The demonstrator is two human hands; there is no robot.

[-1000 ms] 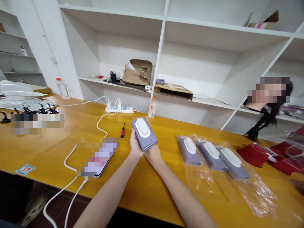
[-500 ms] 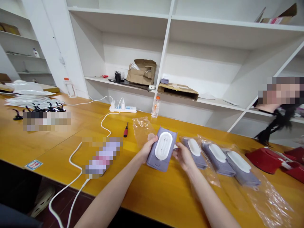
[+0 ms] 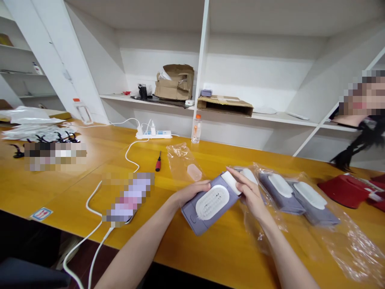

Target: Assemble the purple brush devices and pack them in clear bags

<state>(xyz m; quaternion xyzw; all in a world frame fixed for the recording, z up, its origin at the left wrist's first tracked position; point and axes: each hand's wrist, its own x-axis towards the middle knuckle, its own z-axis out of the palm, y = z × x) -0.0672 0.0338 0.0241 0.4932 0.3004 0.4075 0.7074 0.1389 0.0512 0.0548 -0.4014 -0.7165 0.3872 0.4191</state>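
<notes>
My left hand [image 3: 191,193] is closed on a purple-grey box-shaped case [image 3: 195,218], thumb on its upper edge. A white oval panel [image 3: 213,202] with rows of small marks covers much of its face. The case tilts, its far end pointing up to the right. At that end sits a white piece [image 3: 231,183], with the fingers of my right hand [image 3: 250,193] gripping it. Whether it is partly inside the case I cannot tell. Just behind lie a pale translucent oval piece [image 3: 194,172] and a crumpled clear bag [image 3: 180,158].
Several similar cases [image 3: 282,196] lie in clear bags to the right, beside red items [image 3: 343,190]. Leftward are a screwdriver [image 3: 158,163], a phone [image 3: 132,198] with a white cable [image 3: 98,233], and a power strip [image 3: 153,135]. A bottle [image 3: 196,130] stands behind; another person is at far right.
The case has turned clockwise from nearly upright to slanting. My right hand has moved up to its far end, onto the white piece. The camera view has shifted slightly.
</notes>
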